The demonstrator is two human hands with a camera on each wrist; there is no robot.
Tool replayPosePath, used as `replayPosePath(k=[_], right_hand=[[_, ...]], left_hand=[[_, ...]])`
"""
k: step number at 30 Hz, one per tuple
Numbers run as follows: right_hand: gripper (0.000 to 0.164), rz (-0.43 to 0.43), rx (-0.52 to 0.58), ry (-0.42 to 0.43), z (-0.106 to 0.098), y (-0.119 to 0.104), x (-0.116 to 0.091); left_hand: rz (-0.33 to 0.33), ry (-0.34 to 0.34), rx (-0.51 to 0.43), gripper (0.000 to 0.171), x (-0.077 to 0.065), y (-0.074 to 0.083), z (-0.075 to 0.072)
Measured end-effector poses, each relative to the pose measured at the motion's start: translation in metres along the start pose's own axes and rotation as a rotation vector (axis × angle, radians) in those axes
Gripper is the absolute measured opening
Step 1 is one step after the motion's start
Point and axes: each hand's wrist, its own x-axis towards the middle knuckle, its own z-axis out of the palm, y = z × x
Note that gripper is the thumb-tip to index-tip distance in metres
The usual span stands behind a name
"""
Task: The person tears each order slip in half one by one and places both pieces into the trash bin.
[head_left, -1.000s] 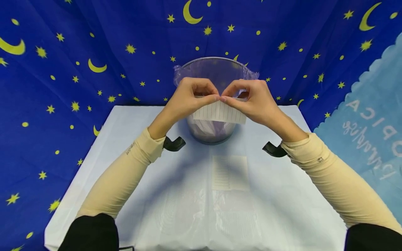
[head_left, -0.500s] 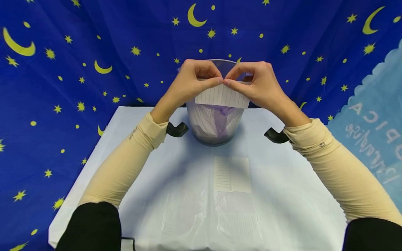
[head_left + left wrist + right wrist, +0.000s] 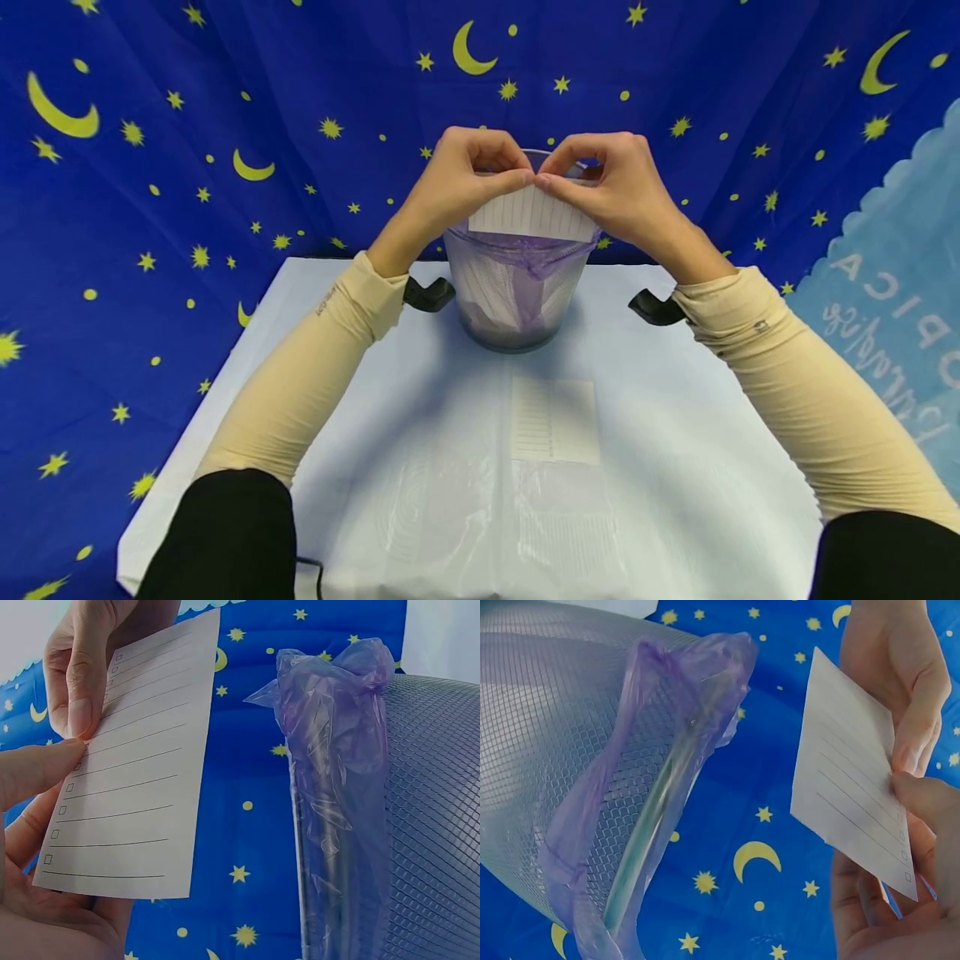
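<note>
A white lined sheet of paper (image 3: 532, 212) with a row of small checkboxes hangs from both hands, above the front of a wastebasket. My left hand (image 3: 468, 179) pinches its upper edge near the middle between thumb and forefinger. Close beside it, thumb tips almost touching, my right hand (image 3: 611, 179) pinches the same edge. In both wrist views the paper (image 3: 135, 780) looks whole, apart from the wastebasket's rim. The mesh wastebasket (image 3: 487, 287) stands upright at the table's back, lined with a thin purple plastic bag (image 3: 592, 802) folded over the rim. Its inside is hidden.
Another lined sheet of paper (image 3: 555, 421) lies flat on the white-covered table (image 3: 360, 500), in front of the wastebasket. Behind the table hangs a blue curtain (image 3: 360, 75) with yellow moons and stars. A thin black cable (image 3: 318, 575) shows at the front left edge.
Both hands have risen with the paper, showing more of the wastebasket's front and bag. The head view has shifted slightly. Both hands keep their pinch, and the sheet on the table stays put.
</note>
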Motion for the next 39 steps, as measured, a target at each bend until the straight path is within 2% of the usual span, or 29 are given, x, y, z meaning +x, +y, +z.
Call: replayPosePath(k=[14,21,25,39], right_hand=[[0.017,-0.023,-0.057,-0.007,0.001,0.004,0.007],[0.02,-0.008,-0.08,-0.006,-0.002,0.007,0.014],[0.021,0.002,-0.075,-0.002,-0.002,0.01,0.019],[0.025,0.025,-0.117,-0.005,0.003,0.026,0.033]], left_hand=[[0.002,0.011,0.016,0.01,0.006,-0.005,-0.002],[0.014,0.02,0.042,0.009,0.02,-0.028,-0.004],[0.014,0.016,0.053,0.01,0.027,-0.033,-0.006],[-0.099,0.053,0.064,0.011,0.045,-0.045,-0.005]])
